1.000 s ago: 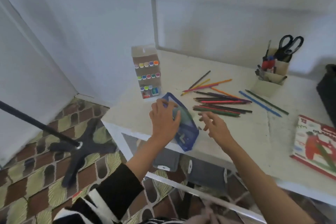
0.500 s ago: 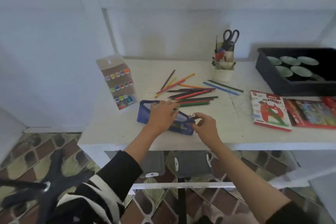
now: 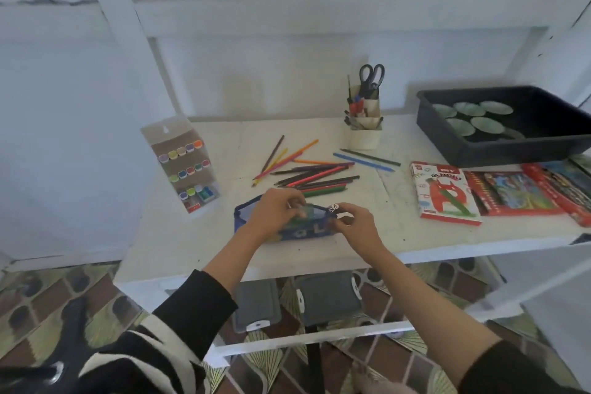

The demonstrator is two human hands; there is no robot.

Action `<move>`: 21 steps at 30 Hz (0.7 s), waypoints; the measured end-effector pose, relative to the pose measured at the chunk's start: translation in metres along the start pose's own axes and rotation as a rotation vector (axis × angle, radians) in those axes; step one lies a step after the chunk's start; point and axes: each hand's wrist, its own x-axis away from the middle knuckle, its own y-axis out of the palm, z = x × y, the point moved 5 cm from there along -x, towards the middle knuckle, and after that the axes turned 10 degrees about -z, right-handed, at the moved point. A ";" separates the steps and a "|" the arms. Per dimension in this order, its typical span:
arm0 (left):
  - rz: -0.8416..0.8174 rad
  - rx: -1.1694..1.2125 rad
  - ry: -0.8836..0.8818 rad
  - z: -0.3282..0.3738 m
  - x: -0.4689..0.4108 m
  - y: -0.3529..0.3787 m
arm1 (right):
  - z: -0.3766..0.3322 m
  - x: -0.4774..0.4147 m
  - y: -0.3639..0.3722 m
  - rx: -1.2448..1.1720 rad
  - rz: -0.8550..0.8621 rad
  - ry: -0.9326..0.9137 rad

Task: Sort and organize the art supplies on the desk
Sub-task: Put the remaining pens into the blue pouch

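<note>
White desk (image 3: 198,243) against a pale wall, and your blue pencil case (image 3: 300,233) sits near the front edge, a bit left of middle. Your left hand (image 3: 275,217) grips its top edge with the fingers curled over, and your right hand (image 3: 355,225) pinches the right end by a white tag. Loose coloured pencils (image 3: 316,174) lie just behind it. There's a marker pack (image 3: 187,166) on the left, a holder (image 3: 364,134) with scissors (image 3: 371,75) at the back, and a black tray (image 3: 479,150) far right. The red-and-white box (image 3: 444,190) reads "OIL PASTELS". A second ago the case was angled; now it lies along the edge.
</note>
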 end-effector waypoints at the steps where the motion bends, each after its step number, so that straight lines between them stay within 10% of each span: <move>1: -0.033 -0.030 0.002 -0.001 -0.001 0.003 | -0.001 -0.001 0.000 -0.011 -0.005 0.012; 21: -0.013 0.004 0.095 0.053 -0.026 0.034 | -0.009 0.002 -0.006 -0.152 0.018 0.076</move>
